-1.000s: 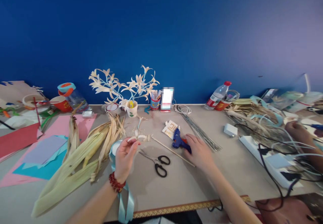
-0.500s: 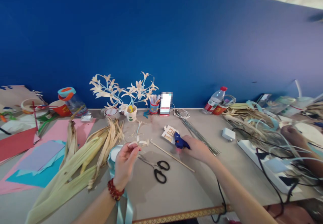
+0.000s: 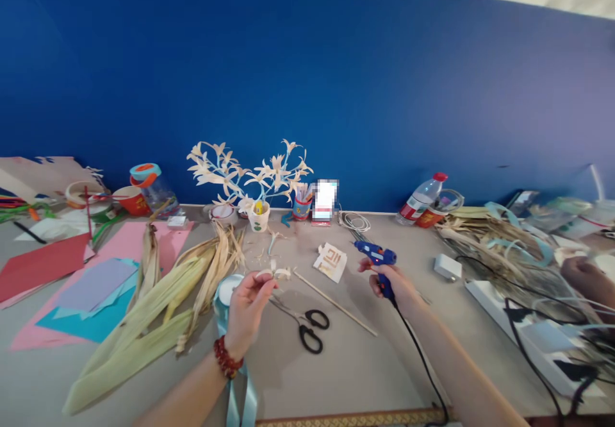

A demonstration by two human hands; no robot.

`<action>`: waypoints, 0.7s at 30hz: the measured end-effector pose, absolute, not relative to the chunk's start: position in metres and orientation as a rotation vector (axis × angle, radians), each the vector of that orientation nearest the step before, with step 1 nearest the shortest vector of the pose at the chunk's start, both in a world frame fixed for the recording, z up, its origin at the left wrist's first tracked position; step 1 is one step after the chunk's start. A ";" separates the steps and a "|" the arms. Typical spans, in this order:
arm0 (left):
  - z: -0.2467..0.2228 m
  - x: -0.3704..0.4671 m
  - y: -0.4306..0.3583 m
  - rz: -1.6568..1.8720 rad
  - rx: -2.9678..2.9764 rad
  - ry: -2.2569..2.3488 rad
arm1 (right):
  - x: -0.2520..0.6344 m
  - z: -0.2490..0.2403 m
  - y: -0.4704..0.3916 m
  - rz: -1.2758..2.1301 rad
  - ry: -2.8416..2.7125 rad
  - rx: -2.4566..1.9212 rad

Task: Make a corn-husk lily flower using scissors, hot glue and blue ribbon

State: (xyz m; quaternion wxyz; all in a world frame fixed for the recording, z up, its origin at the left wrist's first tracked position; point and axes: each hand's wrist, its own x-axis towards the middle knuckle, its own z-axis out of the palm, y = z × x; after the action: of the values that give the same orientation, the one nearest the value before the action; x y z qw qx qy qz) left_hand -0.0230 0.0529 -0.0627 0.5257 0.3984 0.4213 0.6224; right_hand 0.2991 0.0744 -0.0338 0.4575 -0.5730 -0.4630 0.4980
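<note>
My left hand (image 3: 250, 299), with a red bead bracelet at its wrist, pinches a small pale corn-husk flower (image 3: 278, 273) above the table. In my right hand (image 3: 396, 286) is a blue hot glue gun (image 3: 377, 254), lifted, its nozzle pointing left. Between the hands lie black-handled scissors (image 3: 312, 331) and a thin pale stick (image 3: 336, 302). A small white card (image 3: 331, 261) with a brown pattern sits left of the gun. Beside my left wrist is a roll of light blue ribbon (image 3: 223, 295), its tail hanging toward the table's front edge.
Corn husks (image 3: 139, 324) and coloured paper (image 3: 86, 292) cover the left side. Along the blue wall stand a cup of husk flowers (image 3: 259, 218), a phone (image 3: 325, 201) and a bottle (image 3: 420, 199). A power strip (image 3: 509, 331) and another person's hand (image 3: 583, 279) are at right.
My right hand has raised the glue gun off the white card and turned it, so its side shows. My left hand keeps its pinch on the husk flower. The view has shifted slightly.
</note>
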 end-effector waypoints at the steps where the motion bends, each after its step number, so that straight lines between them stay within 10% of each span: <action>1: -0.062 -0.022 0.053 1.490 0.949 1.009 | 0.292 -0.034 0.066 1.177 -1.143 -1.390; 21: -0.058 -0.021 0.049 1.476 1.030 0.962 | 0.174 -0.020 0.004 0.376 -2.191 -1.066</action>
State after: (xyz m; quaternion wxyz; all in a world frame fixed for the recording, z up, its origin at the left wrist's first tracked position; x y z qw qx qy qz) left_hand -0.0210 0.0494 -0.0583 0.5229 0.4303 0.4018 0.6164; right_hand 0.1735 0.0039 -0.0197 0.3318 -0.4081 -0.8383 0.1439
